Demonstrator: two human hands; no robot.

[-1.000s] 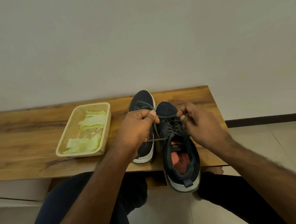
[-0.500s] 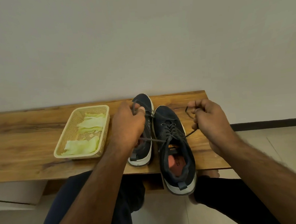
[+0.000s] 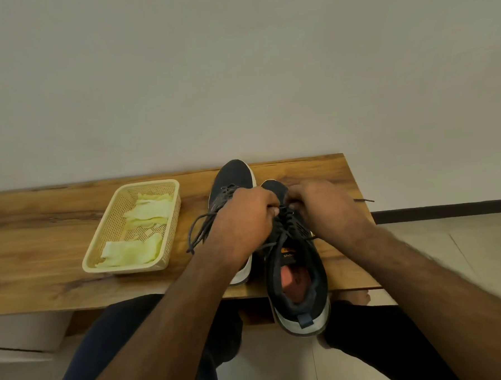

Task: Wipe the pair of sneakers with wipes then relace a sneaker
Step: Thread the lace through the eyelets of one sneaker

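we've got both hands down at the front eyelets of the near sneaker [image 3: 295,263], which sits on the wooden bench [image 3: 42,229] w/ its heel hanging off the near edge toward us, prob so the tongue and eyelets face up where we can reach them. left hand [image 3: 245,219] has fingers curled in, pinching the lace [image 3: 285,221] near the toe end; right hand [image 3: 325,206] is curled the same way just beside it, knuckles up, but its fingertips are hidden so we can't tell exactly what they pinch. one lace end [image 3: 363,200] sticks out past the right hand, loose over the bench edge. the other sneaker [image 3: 233,177] stands touching the near one on its left, partly under our left wrist, its laces [image 3: 199,230] looped loose toward the basket [image 3: 171,252]. used-looking wipes [image 3: 136,248] lie in that basket, well clear of the lacing, so wiping looks done and we're mid-relace imo.
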